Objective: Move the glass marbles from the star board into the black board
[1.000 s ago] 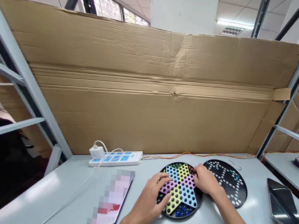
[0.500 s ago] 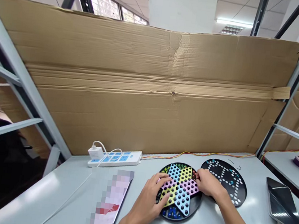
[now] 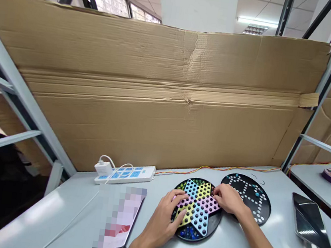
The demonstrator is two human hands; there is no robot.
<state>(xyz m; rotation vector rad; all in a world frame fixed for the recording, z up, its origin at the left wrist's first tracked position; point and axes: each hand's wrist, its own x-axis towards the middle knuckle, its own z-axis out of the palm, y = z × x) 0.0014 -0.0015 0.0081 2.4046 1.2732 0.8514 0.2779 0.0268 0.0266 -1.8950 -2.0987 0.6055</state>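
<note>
A round black game board (image 3: 197,210) with a star of blue, yellow, pink and green perforated panels lies on the grey table. Small marbles sit in its rim pockets. My left hand (image 3: 163,216) rests on the board's left side, its fingers spread over the pink and yellow panels. My right hand (image 3: 228,199) lies on the board's right edge with its fingers curled at the pink panel; what they pinch is hidden. A second black disc (image 3: 250,194) with white dots lies just right of the board, partly under my right wrist.
A white and blue power strip (image 3: 126,174) with a charger lies at the back by the cardboard wall (image 3: 156,98). A phone (image 3: 120,221) lies to the left, another phone (image 3: 310,222) to the right. Coloured wires (image 3: 223,169) run along the back edge.
The star board has turned under my hands, so its coloured panels point in new directions. Both hands stayed on the board's sides, and the view shifted slightly.
</note>
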